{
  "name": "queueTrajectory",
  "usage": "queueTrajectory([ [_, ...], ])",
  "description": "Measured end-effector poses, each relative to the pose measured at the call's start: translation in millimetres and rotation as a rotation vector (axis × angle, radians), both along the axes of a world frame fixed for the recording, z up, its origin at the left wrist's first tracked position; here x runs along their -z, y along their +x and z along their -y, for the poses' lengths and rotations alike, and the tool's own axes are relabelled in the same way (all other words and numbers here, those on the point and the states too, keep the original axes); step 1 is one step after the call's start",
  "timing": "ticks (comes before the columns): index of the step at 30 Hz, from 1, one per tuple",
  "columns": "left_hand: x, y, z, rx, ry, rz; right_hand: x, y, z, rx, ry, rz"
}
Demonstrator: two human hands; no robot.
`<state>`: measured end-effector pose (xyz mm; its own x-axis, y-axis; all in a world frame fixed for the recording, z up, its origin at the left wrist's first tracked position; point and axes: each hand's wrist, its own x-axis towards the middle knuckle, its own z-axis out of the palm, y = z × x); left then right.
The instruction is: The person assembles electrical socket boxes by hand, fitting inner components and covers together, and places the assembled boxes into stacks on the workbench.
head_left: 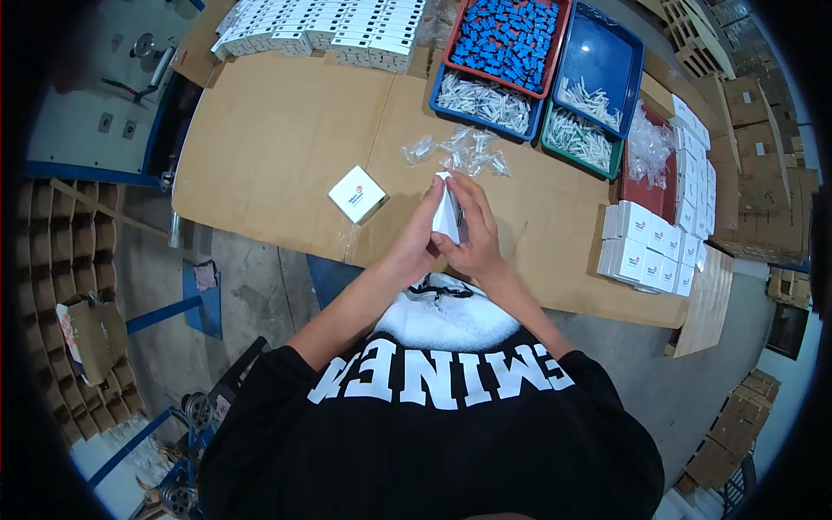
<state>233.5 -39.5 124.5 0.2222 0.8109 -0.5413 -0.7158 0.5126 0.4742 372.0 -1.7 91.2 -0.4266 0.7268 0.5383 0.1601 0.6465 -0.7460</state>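
Note:
Both hands hold one small white box (446, 217) close to my chest, over the front part of the cardboard-covered table. My left hand (416, 232) presses its left side, and my right hand (475, 227) wraps round its right side, fingers bent over the top. The palms hide part of the box. Left of them, a white box with a red mark (357, 194) lies on the cardboard. Small clear plastic bags (472, 152) lie just beyond my fingertips.
Rows of white boxes (347, 30) stand at the back left. A red tray of blue pieces (507, 39) rests on a blue tray of white pieces (485, 106). A green tray (579, 143) is beside it. Stacked white boxes (646, 247) stand at the right.

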Motion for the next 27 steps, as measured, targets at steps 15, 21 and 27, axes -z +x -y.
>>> queueTrajectory([
  [15,-4.3,14.9,5.8,-0.114,-0.023,-0.046,-4.0,7.9,0.5,-0.043,0.097,0.079],
  [21,4.1,10.4,3.6,-0.188,0.068,-0.067,-16.0,0.6,-5.7,-0.093,-0.097,-0.015],
  [27,-1.3,4.0,-6.0,-0.265,0.39,-0.335,-35.1,-12.2,4.8,-0.005,-0.409,-0.063],
])
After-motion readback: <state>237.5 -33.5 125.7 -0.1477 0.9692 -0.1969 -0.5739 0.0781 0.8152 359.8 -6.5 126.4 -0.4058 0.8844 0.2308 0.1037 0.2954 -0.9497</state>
